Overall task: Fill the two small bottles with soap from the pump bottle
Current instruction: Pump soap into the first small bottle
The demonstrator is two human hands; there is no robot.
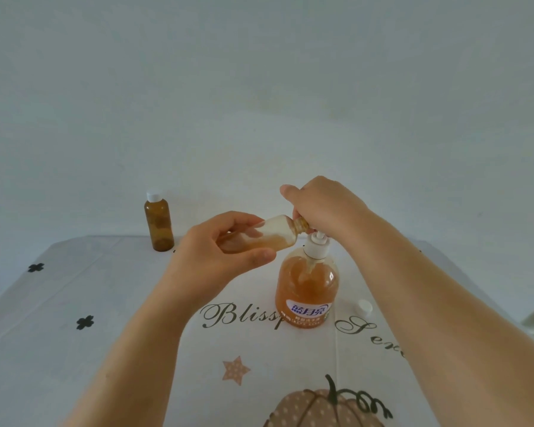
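Cloth-covered table (105, 266) before a plain pale wall (259, 87).
The white tablecloth (28, 365) bears dark script lettering (228, 315), a dotted pumpkin (315, 408) at the near edge, a pinkish star (235, 369) and black flowers (85, 322) at left.

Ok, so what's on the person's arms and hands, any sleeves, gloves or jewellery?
Nothing worn shows. The left hand and right hand are bare: no gloves, rings or watch in view. The left forearm and right forearm are uncovered to the frame's lower edge, so no sleeve appears.
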